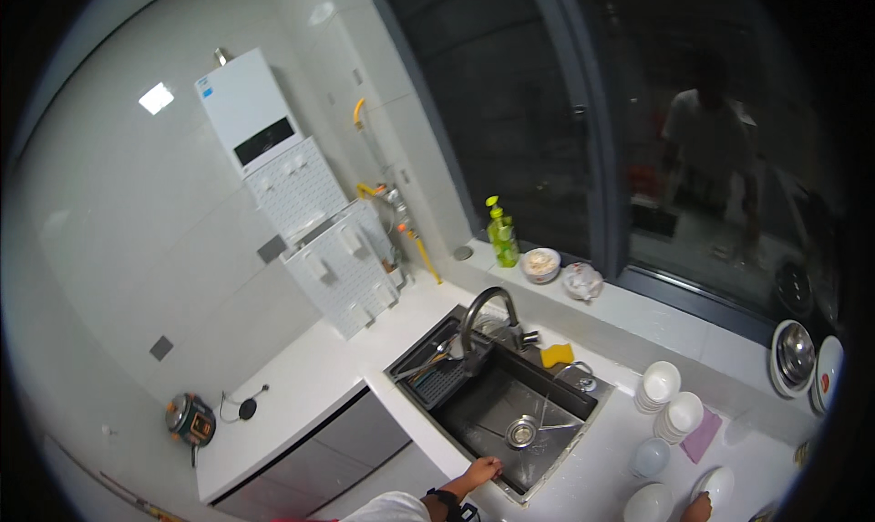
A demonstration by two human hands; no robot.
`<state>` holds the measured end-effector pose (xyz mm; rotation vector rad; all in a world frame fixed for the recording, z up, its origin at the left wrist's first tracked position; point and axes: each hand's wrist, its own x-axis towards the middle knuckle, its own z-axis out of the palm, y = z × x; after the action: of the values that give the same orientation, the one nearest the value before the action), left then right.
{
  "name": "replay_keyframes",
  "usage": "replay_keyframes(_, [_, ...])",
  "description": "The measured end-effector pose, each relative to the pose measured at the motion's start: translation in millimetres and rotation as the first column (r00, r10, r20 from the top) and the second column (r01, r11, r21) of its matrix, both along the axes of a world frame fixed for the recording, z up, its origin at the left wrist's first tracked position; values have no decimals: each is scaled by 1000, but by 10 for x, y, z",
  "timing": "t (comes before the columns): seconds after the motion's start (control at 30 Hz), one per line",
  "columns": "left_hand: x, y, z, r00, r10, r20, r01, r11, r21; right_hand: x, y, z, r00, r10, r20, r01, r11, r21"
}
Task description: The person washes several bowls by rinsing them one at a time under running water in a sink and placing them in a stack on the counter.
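My left hand (pixel 485 470) hangs over the front edge of the dark sink (pixel 478 426), its fingers curled; whether it holds anything is not plain. At the lower right, my right hand (pixel 698 507) touches the rim of a white plate (pixel 718 486) on the white counter. Left of that plate sits a white bowl (pixel 648 504). Behind them are a translucent bowl (pixel 650 457) and two stacks of white bowls (pixel 682 414), beside a purple cloth (pixel 702 436). A curved faucet (pixel 502 295) rises at the sink's back, near a yellow sponge (pixel 557 355).
A green pump bottle (pixel 504 238), a filled bowl (pixel 540 265) and a plastic bag (pixel 582 281) stand on the window ledge. Metal and white bowls (pixel 793 358) lean at the far right. A drain rack (pixel 441 378) with utensils sits in the sink's left side. A cooker (pixel 191 419) stands far left.
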<state>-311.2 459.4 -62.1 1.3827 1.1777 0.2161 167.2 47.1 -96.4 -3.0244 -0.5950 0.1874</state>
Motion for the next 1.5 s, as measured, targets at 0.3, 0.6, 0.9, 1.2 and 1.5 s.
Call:
replay_keyframes(0.3, [-219, 835, -431, 986, 78, 151, -70, 996, -60, -279, 252, 447, 823, -565, -67, 469, 607, 641])
replay_keyframes(0.6, [852, 1430, 6, 826, -278, 490, 386, 913, -133, -2043, 1620, 1961, 854, -388, -346, 513, 523, 680])
replay_keyframes(0.9, [1300, 1600, -321, 929, 98, 358, 284, 431, -856, -2681, 4382, 820, 723, -240, -648, 684, 379, 623])
replay_keyframes(1.2, [1497, 2291, -504, 770, 351, 532, 286, 556, -780, -2315, 5145, 334, 577, -198, -792, 701, 617, 356])
replay_keyframes(1.5, [1314, 2181, -345, 622, -415, 664, 568, 823, -17, -2401, 5133, 866, 654, -225, -722, 647, 661, 380])
